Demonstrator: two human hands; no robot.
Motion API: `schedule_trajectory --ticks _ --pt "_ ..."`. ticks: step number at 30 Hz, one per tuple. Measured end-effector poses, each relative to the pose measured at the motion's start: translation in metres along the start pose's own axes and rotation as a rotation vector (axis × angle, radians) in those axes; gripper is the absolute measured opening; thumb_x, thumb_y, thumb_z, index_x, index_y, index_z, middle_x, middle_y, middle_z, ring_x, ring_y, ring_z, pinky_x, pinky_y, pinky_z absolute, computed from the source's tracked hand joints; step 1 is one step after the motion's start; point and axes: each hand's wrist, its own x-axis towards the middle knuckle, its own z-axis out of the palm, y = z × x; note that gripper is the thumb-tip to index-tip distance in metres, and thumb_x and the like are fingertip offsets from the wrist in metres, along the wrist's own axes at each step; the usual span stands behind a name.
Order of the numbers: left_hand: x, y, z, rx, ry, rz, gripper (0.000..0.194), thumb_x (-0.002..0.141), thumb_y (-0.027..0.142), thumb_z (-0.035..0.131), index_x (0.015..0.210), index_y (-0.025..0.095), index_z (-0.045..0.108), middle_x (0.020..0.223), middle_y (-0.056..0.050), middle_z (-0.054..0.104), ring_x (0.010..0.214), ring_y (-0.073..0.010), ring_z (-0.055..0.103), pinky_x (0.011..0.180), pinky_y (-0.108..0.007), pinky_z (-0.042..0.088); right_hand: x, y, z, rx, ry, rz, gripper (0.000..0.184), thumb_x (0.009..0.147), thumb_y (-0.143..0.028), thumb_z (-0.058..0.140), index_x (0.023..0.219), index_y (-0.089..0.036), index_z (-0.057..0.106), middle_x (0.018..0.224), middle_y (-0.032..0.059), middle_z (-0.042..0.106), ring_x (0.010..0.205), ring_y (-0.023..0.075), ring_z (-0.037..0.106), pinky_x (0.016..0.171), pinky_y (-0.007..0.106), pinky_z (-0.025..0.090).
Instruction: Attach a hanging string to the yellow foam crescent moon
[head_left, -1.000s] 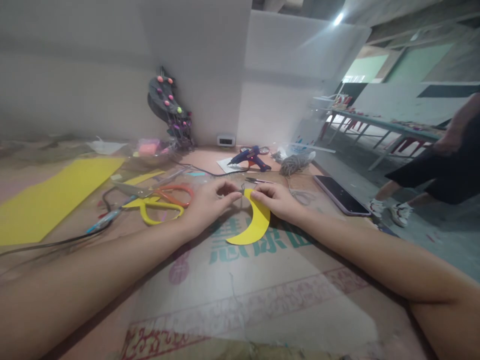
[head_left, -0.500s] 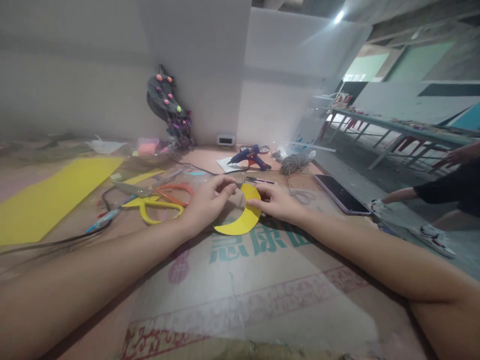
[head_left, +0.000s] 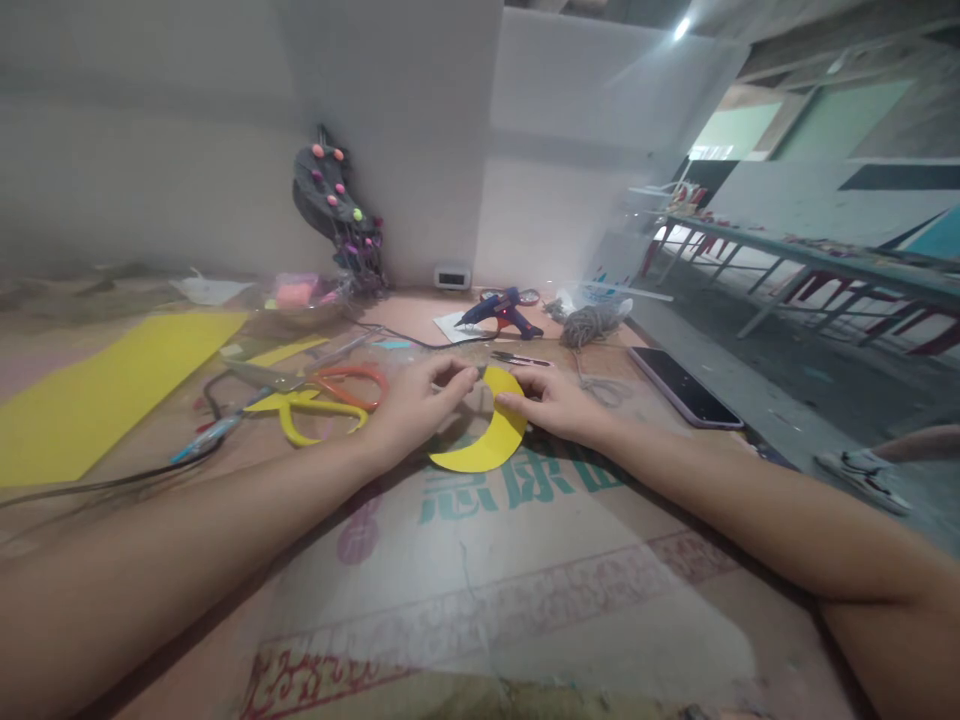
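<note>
A yellow paper crescent (head_left: pixel 491 440) is pinched at its right edge between the thumb and fingers of my right hand (head_left: pixel 551 400). Its lower tip points left, close above the table. My left hand (head_left: pixel 427 400) is at the upper tip, thumb and fingers pressed together; what they hold there, if anything, is too small to make out. Left of that hand lie orange-handled scissors (head_left: pixel 349 383) with spread blades and a yellow scissor handle (head_left: pixel 330 412). A glue gun (head_left: pixel 499 315) stands behind the hands, with thread snips (head_left: pixel 523 360) in front of it.
Yellow sheet (head_left: pixel 112 390) lies at the left, crossed by a black cable (head_left: pixel 97 490). Grey yarn (head_left: pixel 592 325) and a phone (head_left: pixel 684 387) are on the right. A dark crescent with pompoms (head_left: pixel 324 190) leans against the wall. A person's leg (head_left: pixel 922 443) shows beyond the table.
The crescent and both my hands have barely shifted. The person on the right has moved mostly out of view; only a leg and shoe remain.
</note>
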Motion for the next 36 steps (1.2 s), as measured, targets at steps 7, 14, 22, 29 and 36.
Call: schedule_trajectory --ticks 7,14,22,29,36 --pt "0.0 -0.007 0.004 -0.019 -0.099 -0.054 0.032 0.091 0.043 0.046 0.079 0.019 0.062 0.059 0.002 0.058 0.057 -0.0146 0.054 0.053 -0.024 0.039 0.008 0.016 -0.019 -0.122 0.485 0.058 0.026 0.094 -0.038 0.047 0.091 -0.018 0.063 0.076 0.0025 0.065 0.069 0.016 0.059 0.067 0.027 0.047" --pt "-0.002 -0.005 0.005 -0.062 -0.178 -0.087 0.03 0.091 0.042 0.046 0.077 0.019 0.061 0.055 0.003 0.052 0.05 -0.0122 0.048 0.045 -0.022 0.034 0.018 0.05 -0.043 -0.572 0.191 -0.033 0.033 0.093 -0.026 0.052 0.123 -0.019 0.066 0.122 0.0119 0.067 0.113 0.0257 0.059 0.099 0.04 0.043" --pt "-0.003 -0.001 0.005 -0.062 -0.184 -0.076 0.031 0.091 0.042 0.045 0.074 0.02 0.06 0.05 0.004 0.05 0.048 -0.0125 0.047 0.044 -0.023 0.034 0.021 0.055 -0.037 -0.643 0.256 0.014 0.033 0.09 -0.018 0.056 0.12 -0.015 0.069 0.11 0.0146 0.068 0.098 0.0247 0.062 0.089 0.036 0.047" --pt "-0.003 -0.004 0.005 -0.034 -0.195 -0.074 0.03 0.092 0.04 0.045 0.075 0.02 0.061 0.052 0.004 0.052 0.05 -0.0124 0.047 0.048 -0.023 0.034 0.019 0.041 -0.051 -0.628 0.155 0.15 0.027 0.091 -0.031 0.058 0.11 -0.021 0.075 0.1 0.0086 0.075 0.084 0.0232 0.066 0.072 0.031 0.045" --pt "-0.003 -0.002 0.005 -0.013 -0.2 -0.076 0.032 0.092 0.042 0.045 0.076 0.019 0.061 0.053 0.003 0.052 0.052 -0.0138 0.049 0.049 -0.023 0.035 0.02 0.042 -0.061 -0.78 0.175 0.181 0.023 0.09 -0.028 0.057 0.101 -0.019 0.076 0.094 0.0099 0.075 0.079 0.0239 0.064 0.067 0.031 0.041"
